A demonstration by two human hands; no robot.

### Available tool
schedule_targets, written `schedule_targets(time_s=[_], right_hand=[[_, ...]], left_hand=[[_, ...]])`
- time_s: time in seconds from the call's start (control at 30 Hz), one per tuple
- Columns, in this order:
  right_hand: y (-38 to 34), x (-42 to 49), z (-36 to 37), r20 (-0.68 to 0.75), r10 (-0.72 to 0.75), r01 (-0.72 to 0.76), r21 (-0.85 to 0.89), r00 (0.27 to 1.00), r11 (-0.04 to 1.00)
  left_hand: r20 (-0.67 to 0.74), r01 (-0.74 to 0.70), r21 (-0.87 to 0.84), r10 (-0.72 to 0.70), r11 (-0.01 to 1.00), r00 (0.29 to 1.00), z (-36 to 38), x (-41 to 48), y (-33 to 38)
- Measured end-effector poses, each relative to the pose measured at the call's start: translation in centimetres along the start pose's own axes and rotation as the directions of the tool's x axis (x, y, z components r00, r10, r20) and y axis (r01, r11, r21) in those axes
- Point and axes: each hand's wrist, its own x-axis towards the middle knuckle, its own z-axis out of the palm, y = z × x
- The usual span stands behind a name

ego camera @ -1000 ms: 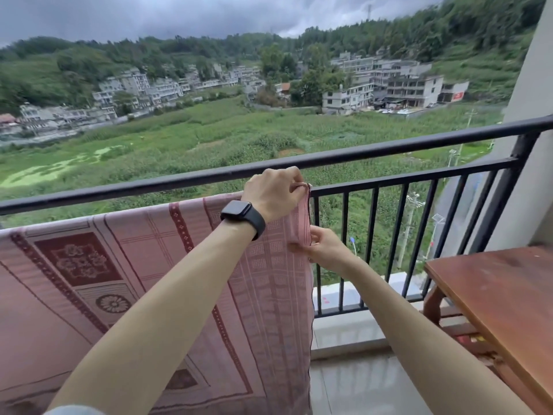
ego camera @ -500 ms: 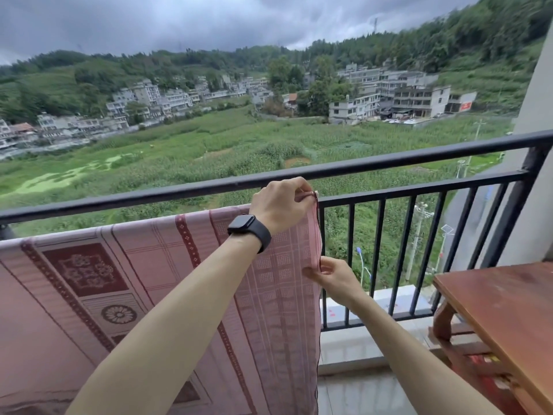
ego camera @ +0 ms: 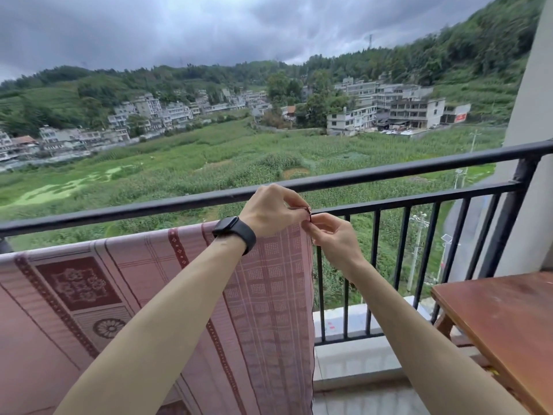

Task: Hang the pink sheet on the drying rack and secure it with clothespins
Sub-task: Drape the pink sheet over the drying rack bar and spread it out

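Cloth nearest me: one pink sheet (ego camera: 149,280) hangs draped over the lower bar of the railing (ego camera: 419,198). It looks light, soft and limp, so I judge it would slip unless taken by its hem. At its top right corner my left hand (ego camera: 272,211) pinches the one clothespin (ego camera: 309,211) I can see, small and reddish. My right hand (ego camera: 332,238) pinches the sheet's edge just beneath. One wooden table (ego camera: 508,319) stands at the right, with fields (ego camera: 239,157) and houses (ego camera: 374,115) beyond
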Motion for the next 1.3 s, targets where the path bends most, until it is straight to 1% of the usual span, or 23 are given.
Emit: schedule_targets(time_s=[0.07,0.2,0.27,0.33,0.43,0.5,0.6,0.7,0.83,0.97,1.1,1.17,1.2,1.27,1.3], right_hand=[[0.0,0.0,-0.1,-0.009,-0.011,0.011,0.0,1.0,1.0],[-0.8,0.1,-0.5,-0.042,-0.043,0.044,0.013,0.998,0.999],[-1.1,0.5,-0.7,-0.046,-0.069,0.067,-0.042,0.997,0.997],[-1.6,0.8,-0.8,-0.017,-0.099,0.097,-0.12,0.995,0.988],[-2.5,1.2,-0.9,0.028,-0.164,0.165,-0.264,0.986,0.95],[-2.6,1.4,-1.3,0.02,-0.208,0.204,-0.313,0.978,0.928],[-1.9,1.4,-1.6,-0.042,-0.2,0.181,-0.273,0.979,0.945],[-1.3,1.2,-0.8,-0.116,-0.2,0.169,-0.23,0.973,0.958],[-1.7,1.0,-0.5,-0.167,-0.222,0.185,-0.212,0.961,0.96],[-0.7,-0.7,-3.3,-0.245,-0.181,0.132,-0.205,0.953,0.97],[1.5,-4.9,-8.3,-0.35,-0.125,0.002,-0.333,0.928,0.943],[2.7,-7.6,-11.2,-0.391,-0.085,-0.106,-0.443,0.917,0.89],[3.4,-9.0,-12.7,-0.412,-0.064,-0.166,-0.498,0.909,0.851],[4.6,-12.0,-15.5,-0.462,-0.027,-0.29,-0.599,0.886,0.746],[5.3,-13.6,-16.7,-0.485,-0.02,-0.346,-0.652,0.875,0.675]], left_hand=[[0.002,0.004,-0.001,-0.004,1.0,1.0,-0.4,0.0,0.1],[-0.001,0.017,0.08,-0.017,0.997,1.0,-0.7,0.2,0.3],[0.037,0.055,0.109,-0.06,0.992,0.998,-1.0,-0.2,-0.4],[0.066,0.107,0.18,-0.121,0.978,0.991,-1.2,-1.0,-1.3],[0.017,0.146,0.244,-0.155,0.959,0.988,-1.2,-2.3,-2.0],[-0.031,0.153,0.273,-0.15,0.95,0.988,-1.2,-2.8,-1.9],[-0.072,0.163,0.312,-0.147,0.936,0.986,-1.1,-3.2,-1.6],[-0.074,0.174,0.303,-0.159,0.937,0.985,-1.0,-3.2,-1.6],[-0.062,0.119,0.314,-0.105,0.942,0.993,-0.8,-3.2,-1.5],[-0.039,-0.031,0.298,0.045,0.954,0.998,0.6,-1.9,0.4],[-0.062,-0.231,0.353,0.269,0.907,0.961,5.4,0.9,3.5],[0.005,-0.314,0.337,0.332,0.888,0.943,9.4,2.2,4.8],[0.045,-0.338,0.309,0.341,0.889,0.939,11.6,2.6,5.3],[0.14,-0.363,0.258,0.337,0.895,0.931,16.4,2.6,6.2],[0.193,-0.381,0.241,0.341,0.893,0.92,18.8,2.4,6.5]])
